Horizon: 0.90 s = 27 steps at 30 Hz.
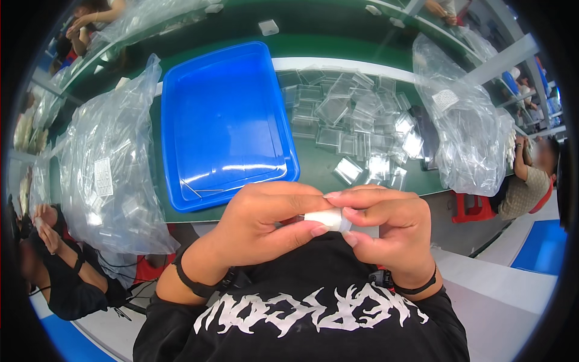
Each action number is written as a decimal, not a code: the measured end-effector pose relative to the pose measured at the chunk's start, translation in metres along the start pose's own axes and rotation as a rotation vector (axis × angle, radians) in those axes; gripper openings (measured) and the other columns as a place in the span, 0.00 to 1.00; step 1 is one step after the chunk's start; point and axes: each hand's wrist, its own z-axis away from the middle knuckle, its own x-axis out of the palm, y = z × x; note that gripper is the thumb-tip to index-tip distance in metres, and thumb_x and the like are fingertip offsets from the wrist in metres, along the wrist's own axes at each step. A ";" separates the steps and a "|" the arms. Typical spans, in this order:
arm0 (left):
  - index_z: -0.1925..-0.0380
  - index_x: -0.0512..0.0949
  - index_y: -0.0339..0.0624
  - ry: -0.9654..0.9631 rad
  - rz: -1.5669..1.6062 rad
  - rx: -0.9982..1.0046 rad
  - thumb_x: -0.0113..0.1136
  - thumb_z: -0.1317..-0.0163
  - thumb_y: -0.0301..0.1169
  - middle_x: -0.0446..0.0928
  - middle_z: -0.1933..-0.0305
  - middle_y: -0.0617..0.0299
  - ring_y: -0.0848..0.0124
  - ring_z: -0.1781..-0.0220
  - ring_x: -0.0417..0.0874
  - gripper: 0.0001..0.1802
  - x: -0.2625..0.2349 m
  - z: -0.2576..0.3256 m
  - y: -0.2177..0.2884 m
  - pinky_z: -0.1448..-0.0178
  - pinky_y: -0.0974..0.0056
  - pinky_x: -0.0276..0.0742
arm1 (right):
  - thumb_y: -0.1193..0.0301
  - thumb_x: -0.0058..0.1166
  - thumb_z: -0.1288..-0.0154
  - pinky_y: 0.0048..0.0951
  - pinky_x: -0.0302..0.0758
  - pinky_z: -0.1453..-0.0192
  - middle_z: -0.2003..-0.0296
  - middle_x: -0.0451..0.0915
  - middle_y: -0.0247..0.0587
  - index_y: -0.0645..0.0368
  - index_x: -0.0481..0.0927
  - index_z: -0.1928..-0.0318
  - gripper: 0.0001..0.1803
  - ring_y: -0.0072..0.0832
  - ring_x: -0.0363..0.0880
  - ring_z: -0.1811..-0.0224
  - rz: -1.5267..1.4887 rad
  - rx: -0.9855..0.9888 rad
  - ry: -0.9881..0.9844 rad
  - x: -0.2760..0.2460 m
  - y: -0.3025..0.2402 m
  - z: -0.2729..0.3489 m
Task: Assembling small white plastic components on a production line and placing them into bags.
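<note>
Both my hands are raised close to my chest, just off the front edge of the table. Between them is a small white piece (pixel 321 218) with a translucent end. My left hand (pixel 265 217) pinches its white side between thumb and fingers. On the translucent end, the fingertips of my right hand (pixel 386 223) are closed. My fingers cover much of the piece, so its exact kind does not show. Beyond my hands, a heap of clear plastic cases (pixel 362 117) lies on the green table (pixel 313 163).
A blue tray (pixel 223 114) stands left of the cases, with a thin strip near its front edge. Clear plastic bags bulge at the left (pixel 114 169) and right (pixel 464 120). A metal frame post (pixel 503 59) is at the upper right. Other people sit on both sides.
</note>
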 end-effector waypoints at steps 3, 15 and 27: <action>0.54 0.86 0.35 -0.023 0.015 -0.009 0.71 0.39 0.22 0.87 0.56 0.54 0.62 0.62 0.88 0.13 -0.002 0.001 -0.002 0.59 0.63 0.81 | 0.85 0.70 0.51 0.36 0.83 0.44 0.49 0.88 0.55 0.69 0.87 0.62 0.12 0.42 0.89 0.48 0.025 -0.032 -0.037 -0.001 0.000 0.000; 0.52 0.85 0.31 -0.053 0.024 -0.103 0.66 0.35 0.25 0.87 0.53 0.48 0.59 0.57 0.89 0.13 0.001 -0.002 0.004 0.53 0.61 0.82 | 0.86 0.70 0.49 0.43 0.81 0.36 0.46 0.86 0.58 0.69 0.87 0.61 0.13 0.49 0.86 0.41 -0.141 0.024 -0.005 -0.003 0.010 0.005; 0.51 0.85 0.29 -0.030 0.019 -0.076 0.67 0.36 0.25 0.87 0.52 0.46 0.58 0.55 0.89 0.15 0.003 0.001 0.002 0.52 0.60 0.82 | 0.86 0.69 0.48 0.40 0.83 0.40 0.46 0.86 0.61 0.69 0.87 0.61 0.11 0.48 0.86 0.41 -0.100 0.015 0.034 0.001 0.006 0.008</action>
